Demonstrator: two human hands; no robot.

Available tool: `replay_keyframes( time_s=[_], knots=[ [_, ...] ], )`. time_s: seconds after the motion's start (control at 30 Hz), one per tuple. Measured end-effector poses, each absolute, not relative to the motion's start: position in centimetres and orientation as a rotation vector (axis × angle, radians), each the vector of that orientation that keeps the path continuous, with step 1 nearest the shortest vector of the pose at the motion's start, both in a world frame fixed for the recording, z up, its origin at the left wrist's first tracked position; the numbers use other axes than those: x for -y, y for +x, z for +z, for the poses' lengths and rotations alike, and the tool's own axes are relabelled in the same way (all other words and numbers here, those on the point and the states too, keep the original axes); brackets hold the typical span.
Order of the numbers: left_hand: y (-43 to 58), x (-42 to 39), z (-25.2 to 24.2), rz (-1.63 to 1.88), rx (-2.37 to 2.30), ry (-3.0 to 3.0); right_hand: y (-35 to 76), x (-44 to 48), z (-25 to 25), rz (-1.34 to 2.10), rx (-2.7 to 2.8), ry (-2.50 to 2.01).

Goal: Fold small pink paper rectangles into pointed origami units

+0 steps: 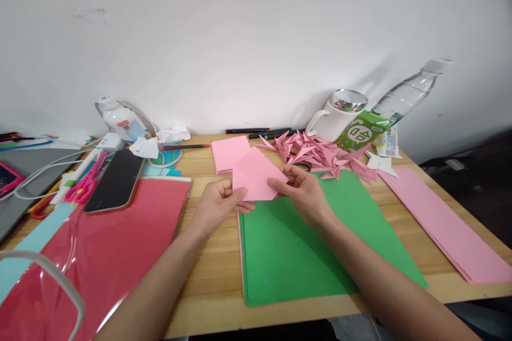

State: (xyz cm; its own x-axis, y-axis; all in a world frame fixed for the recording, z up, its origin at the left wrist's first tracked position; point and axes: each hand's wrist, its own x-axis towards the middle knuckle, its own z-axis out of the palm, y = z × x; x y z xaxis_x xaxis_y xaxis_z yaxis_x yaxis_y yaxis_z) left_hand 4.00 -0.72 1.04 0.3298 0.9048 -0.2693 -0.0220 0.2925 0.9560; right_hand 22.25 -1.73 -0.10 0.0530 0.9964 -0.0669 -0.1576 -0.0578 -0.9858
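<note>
The left hand (pixel 218 203) and right hand (pixel 306 194) each pinch an opposite edge of the pink paper square (pixel 256 173), raised just above the green sheet (pixel 320 245) on the surface (pixel 212 258), apparently to hold the thin paper flat.

Matt pink paper (pixel 256 175) is held between the left hand (pixel 218 205) and the right hand (pixel 306 194); matt green paper (pixel 296 250) and a smooth wooden table (pixel 214 269) are seen beneath them.

Pink paper sheet (pixel 256 173): small, plain, roughly square, turned cornerwise. Held raised above far edge of green sheet (pixel 296 256), pinched at left side by left hand (pixel 218 203), at right side by right hand (pixel 306 194).
</note>
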Motion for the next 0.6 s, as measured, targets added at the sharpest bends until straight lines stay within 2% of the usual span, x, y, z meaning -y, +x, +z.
replay_keyframes(
  time_s=[0.33,0.6],
  knots=[
    [4.1,0.2,0.9,1.277,-1.135,0.791,19.7,3.5,-1.3,1.345,1.175,-0.941],
    [4.1,0.1,0.9,1.232,-1.098,0.769,20.5,3.4,-1.5,0.848,1.646,-1.050]
  ],
)
